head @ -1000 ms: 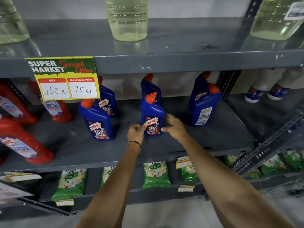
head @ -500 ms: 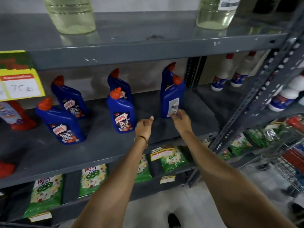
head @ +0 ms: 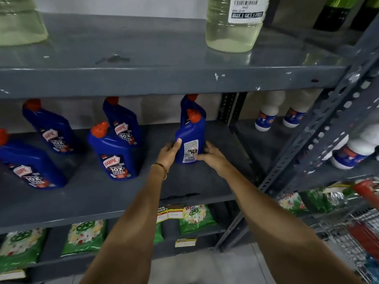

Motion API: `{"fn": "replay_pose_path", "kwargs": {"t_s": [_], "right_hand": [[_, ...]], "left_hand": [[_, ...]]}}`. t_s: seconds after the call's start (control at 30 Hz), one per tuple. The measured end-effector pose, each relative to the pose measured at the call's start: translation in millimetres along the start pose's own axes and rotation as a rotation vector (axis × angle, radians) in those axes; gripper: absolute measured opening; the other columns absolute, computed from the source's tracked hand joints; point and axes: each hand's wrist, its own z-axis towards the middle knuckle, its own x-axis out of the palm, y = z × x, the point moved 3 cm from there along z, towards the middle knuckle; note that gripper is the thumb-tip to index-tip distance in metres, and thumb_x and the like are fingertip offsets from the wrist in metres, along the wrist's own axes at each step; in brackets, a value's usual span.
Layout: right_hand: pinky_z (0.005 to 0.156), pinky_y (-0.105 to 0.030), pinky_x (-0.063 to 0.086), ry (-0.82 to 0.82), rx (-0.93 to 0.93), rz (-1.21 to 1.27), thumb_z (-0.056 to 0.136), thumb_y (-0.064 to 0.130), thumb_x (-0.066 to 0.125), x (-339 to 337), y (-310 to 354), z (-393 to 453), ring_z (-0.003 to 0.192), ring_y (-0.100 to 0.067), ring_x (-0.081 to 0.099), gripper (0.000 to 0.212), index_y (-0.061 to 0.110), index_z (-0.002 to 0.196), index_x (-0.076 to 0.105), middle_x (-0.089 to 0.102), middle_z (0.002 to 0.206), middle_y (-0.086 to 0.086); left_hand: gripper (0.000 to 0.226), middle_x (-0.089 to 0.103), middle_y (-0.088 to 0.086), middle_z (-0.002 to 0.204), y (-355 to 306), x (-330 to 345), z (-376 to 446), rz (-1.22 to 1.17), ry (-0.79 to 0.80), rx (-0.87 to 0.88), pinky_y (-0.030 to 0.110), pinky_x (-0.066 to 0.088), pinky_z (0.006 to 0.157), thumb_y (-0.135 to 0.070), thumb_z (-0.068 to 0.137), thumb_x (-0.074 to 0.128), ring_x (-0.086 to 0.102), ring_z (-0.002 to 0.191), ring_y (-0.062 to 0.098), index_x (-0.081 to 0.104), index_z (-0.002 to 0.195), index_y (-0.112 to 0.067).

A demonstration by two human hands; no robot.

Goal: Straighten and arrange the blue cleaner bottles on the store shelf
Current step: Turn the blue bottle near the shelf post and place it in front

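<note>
While the grey metal store shelf (head: 98,193) fills most of the view, with its painted boards chipped along the front edges and a perforated grey upright post (head: 320,136) slanting down its right side, six blue plastic cleaner bottles with orange caps stand on its middle board in three front-and-back pairs. At the far left a blue bottle (head: 30,165) shows its label forward, with a second blue bottle (head: 51,128) behind it near the back wall. Next comes the middle front bottle (head: 117,156), label forward, with another blue bottle (head: 123,124) just behind and touching it. The rightmost front bottle (head: 191,138) stands upright with its white back label facing out, and a sixth blue bottle (head: 190,102) rises close behind it. On the board above sits a clear bottle of pale yellow liquid (head: 231,27) carrying a barcode sticker. White bottles with blue labels (head: 266,115) stand in the next bay to the right. Green detergent packets (head: 86,236) lie on the lowest board. The left hand (head: 170,150), with a thin gold bangle (head: 161,170) on its wrist, and the right hand (head: 211,154) both grip the rightmost front bottle, one pressed on each lower side, the left thumb up its face.
</note>
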Motion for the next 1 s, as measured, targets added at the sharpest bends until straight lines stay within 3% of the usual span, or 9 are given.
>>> {"fn": "replay_pose_path", "kwargs": {"t_s": [0.13,0.23,0.33,0.47,0.57,0.67,0.77,0.9,1.0], "right_hand": [[0.087,-0.026,0.044,0.017,-0.042,0.079,0.066,-0.004,0.069,6.3,-1.1,3.4,0.108,-0.016,0.058,0.073,0.02,0.13,0.044,0.061,0.122,-0.004],[0.085,-0.026,0.047,0.029,-0.087,0.107,0.061,-0.006,0.071,1.0,4.8,3.6,0.106,-0.016,0.059,0.076,0.023,0.127,0.045,0.063,0.119,-0.003],[0.084,-0.024,0.048,0.036,-0.172,0.142,0.059,0.0,0.077,-4.7,20.4,1.9,0.108,-0.015,0.058,0.079,0.025,0.127,0.045,0.063,0.114,0.005],[0.103,-0.044,0.042,0.093,-0.235,0.022,0.051,0.017,0.086,-2.8,35.0,-1.3,0.124,-0.018,0.048,0.108,0.031,0.14,0.025,0.052,0.135,0.001],[0.108,-0.043,0.037,0.064,-0.223,-0.085,0.051,0.026,0.087,-0.3,33.0,-6.8,0.132,-0.018,0.039,0.121,0.035,0.144,0.01,0.039,0.146,0.002],[0.1,-0.038,0.044,-0.008,-0.251,-0.091,0.054,0.023,0.086,-1.0,27.7,-11.0,0.118,-0.016,0.052,0.111,0.027,0.142,0.018,0.053,0.132,0.0],[0.093,-0.037,0.049,-0.056,-0.267,-0.05,0.056,0.015,0.083,-3.3,24.5,-13.6,0.106,-0.016,0.059,0.09,0.022,0.132,0.035,0.06,0.118,0.0],[0.09,-0.041,0.052,-0.036,-0.245,-0.085,0.055,0.014,0.079,-8.6,26.8,-14.0,0.099,-0.015,0.061,0.071,0.024,0.118,0.048,0.064,0.109,-0.001],[0.09,-0.041,0.051,0.022,-0.258,-0.072,0.055,0.011,0.077,-12.4,30.7,-14.3,0.1,-0.017,0.062,0.067,0.025,0.116,0.053,0.065,0.109,-0.002]], "left_hand": [[0.046,0.061,0.014,0.124,1.4,5.8,0.8,-0.02,0.012,0.022,0.044,0.045,0.102,-0.04,0.085,0.056,0.06,0.11,0.025,0.053,0.118,-0.008],[0.037,0.065,0.01,0.11,-2.0,3.6,0.3,-0.024,-0.075,0.074,0.037,0.051,0.09,-0.034,0.078,0.067,0.062,0.1,0.022,0.056,0.104,-0.011],[0.031,0.065,-0.004,0.092,-13.3,3.5,-2.8,-0.005,-0.05,0.087,0.029,0.052,0.077,-0.033,0.071,0.074,0.064,0.092,0.017,0.057,0.093,-0.019],[0.033,0.068,0.001,0.094,-24.6,8.6,-10.6,0.024,0.023,0.085,0.037,0.053,0.088,-0.036,0.071,0.074,0.066,0.098,0.021,0.063,0.098,-0.021],[0.026,0.071,0.005,0.096,-24.9,12.9,-17.0,-0.011,0.024,0.116,0.034,0.056,0.082,-0.035,0.075,0.07,0.067,0.094,0.02,0.068,0.095,-0.018],[0.021,0.068,0.0,0.099,-30.3,16.6,-20.8,-0.053,0.041,0.121,0.02,0.055,0.067,-0.038,0.08,0.064,0.065,0.088,0.007,0.07,0.088,-0.02],[0.031,0.068,0.007,0.102,-37.3,17.2,-21.1,-0.067,0.078,0.102,0.03,0.055,0.081,-0.035,0.083,0.06,0.065,0.092,0.012,0.068,0.098,-0.009],[0.02,0.068,0.007,0.1,-40.4,14.6,-21.3,-0.093,0.023,0.097,0.033,0.053,0.086,-0.021,0.081,0.065,0.064,0.093,0.016,0.067,0.096,-0.009],[0.039,0.057,0.004,0.117,-40.5,15.4,-20.9,-0.139,0.055,0.081,0.031,0.049,0.086,-0.016,0.083,0.063,0.054,0.109,0.017,0.056,0.12,-0.011]]}}
